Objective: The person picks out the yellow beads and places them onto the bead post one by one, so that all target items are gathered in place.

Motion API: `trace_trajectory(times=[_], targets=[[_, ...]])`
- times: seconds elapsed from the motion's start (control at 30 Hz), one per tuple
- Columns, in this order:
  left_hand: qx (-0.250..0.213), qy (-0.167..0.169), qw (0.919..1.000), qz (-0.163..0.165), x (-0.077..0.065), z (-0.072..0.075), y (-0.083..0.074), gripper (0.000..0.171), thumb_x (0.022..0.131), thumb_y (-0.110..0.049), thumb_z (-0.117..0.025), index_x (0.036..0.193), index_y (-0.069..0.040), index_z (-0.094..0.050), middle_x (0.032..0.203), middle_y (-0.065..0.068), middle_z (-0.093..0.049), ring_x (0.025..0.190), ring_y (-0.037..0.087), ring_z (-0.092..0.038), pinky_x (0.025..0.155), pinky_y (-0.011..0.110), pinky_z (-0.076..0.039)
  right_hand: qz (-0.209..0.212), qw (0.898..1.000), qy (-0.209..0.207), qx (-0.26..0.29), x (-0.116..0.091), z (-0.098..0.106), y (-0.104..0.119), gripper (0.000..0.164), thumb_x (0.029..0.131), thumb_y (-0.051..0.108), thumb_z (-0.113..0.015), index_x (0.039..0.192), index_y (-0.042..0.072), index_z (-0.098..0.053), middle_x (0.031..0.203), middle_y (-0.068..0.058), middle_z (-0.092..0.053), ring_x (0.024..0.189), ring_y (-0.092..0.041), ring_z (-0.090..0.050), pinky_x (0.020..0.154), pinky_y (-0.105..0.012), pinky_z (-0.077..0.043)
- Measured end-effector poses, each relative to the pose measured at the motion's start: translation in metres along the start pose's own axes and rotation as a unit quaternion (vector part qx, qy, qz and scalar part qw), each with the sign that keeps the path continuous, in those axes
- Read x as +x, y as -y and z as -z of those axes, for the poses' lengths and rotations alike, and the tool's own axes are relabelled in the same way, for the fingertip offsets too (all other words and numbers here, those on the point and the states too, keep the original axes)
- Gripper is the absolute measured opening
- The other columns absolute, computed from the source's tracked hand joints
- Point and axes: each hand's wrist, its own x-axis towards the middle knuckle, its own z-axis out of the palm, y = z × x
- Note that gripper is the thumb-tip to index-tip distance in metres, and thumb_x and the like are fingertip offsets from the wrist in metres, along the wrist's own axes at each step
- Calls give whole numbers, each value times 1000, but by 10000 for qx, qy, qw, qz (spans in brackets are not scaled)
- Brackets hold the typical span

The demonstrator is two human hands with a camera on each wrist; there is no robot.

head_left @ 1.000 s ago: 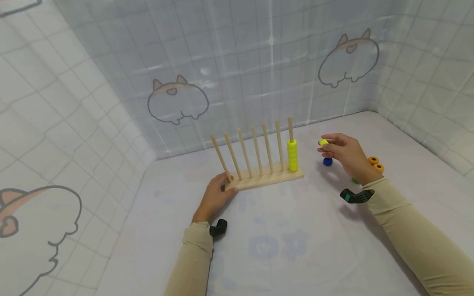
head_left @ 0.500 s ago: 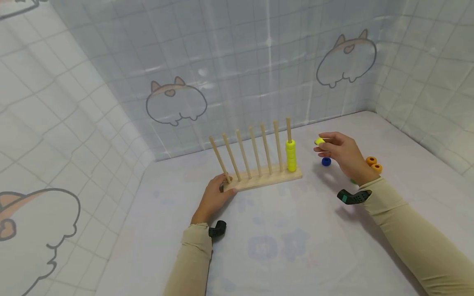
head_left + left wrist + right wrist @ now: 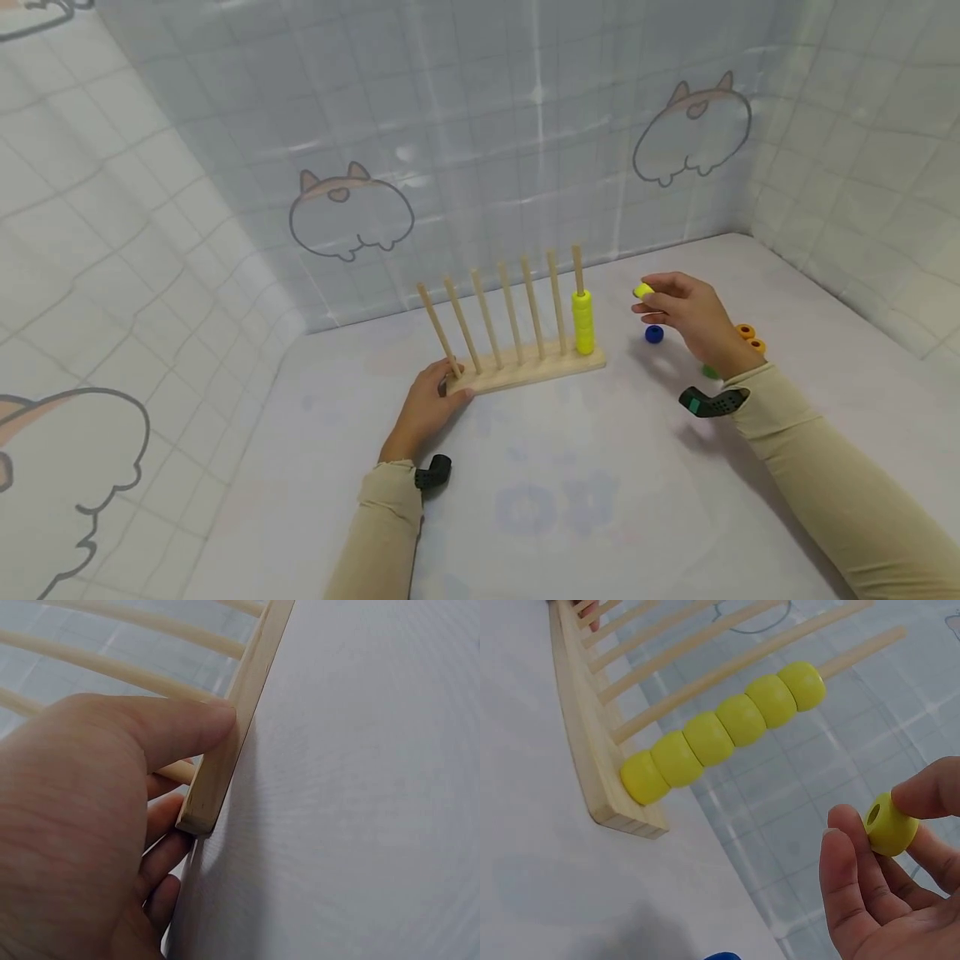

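Note:
A wooden peg rack (image 3: 525, 372) with several upright pegs stands on the table. Yellow beads (image 3: 582, 323) are stacked on its rightmost peg, whose bare tip shows above them. My left hand (image 3: 427, 408) grips the rack's left end, thumb along the front edge of the base (image 3: 219, 761) and fingers behind it. To the right of the rack, my right hand (image 3: 693, 321) is raised over the table and pinches a loose yellow bead (image 3: 891, 826) between thumb and fingers. The hole of that bead faces the stack in the right wrist view.
A blue bead (image 3: 654, 334) lies on the table below the right hand. Orange beads (image 3: 755, 345) and a green bead (image 3: 709, 372) lie beside and partly behind the right wrist. A patterned curtain wall (image 3: 480, 167) rises close behind the rack.
The view has shifted slightly, with the whole scene a little lower and further left. My right hand, holding the yellow bead, and my left hand on the rack keep nearly the same places.

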Motion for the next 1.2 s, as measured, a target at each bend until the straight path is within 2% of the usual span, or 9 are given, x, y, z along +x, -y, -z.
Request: trace_trajectory(times=[0.37, 0.7, 1.03, 1.2], targets=[[-47, -2, 10000, -77, -1, -1, -1, 51, 92, -31, -73, 138, -13, -60, 153, 11, -43, 141, 34, -36, 114, 52, -31, 28, 10000, 78, -6, 10, -9, 8, 37, 103, 16, -57, 136, 1, -50, 131, -20, -53, 100, -14, -68, 88, -28, -56], [36, -53, 10000, -5, -2, -1, 0, 50, 92, -32, -71, 138, -15, -60, 153, 9, -43, 142, 32, -36, 114, 51, -31, 266, 9995, 175, -33, 27, -20, 32, 37, 101, 18, -60, 134, 1, -54, 120, -8, -59, 98, -16, -69, 85, -30, -57], [-19, -33, 10000, -55, -3, 0, 0, 48, 92, -29, -73, 136, -13, -61, 152, 10, -44, 141, 33, -37, 113, 51, -31, 486, 9984, 241, -151, 30, -32, 51, 38, 101, 16, -60, 136, 1, -54, 126, -14, -58, 101, -19, -67, 85, -29, -56], [42, -58, 9999, -78, -2, -1, 0, 49, 92, -28, -73, 136, -13, -60, 152, 10, -45, 141, 32, -37, 114, 50, -31, 646, 9972, 353, -109, 33, -35, 59, 38, 102, 16, -60, 136, 1, -56, 126, -11, -60, 101, -19, -68, 86, -30, -56]])
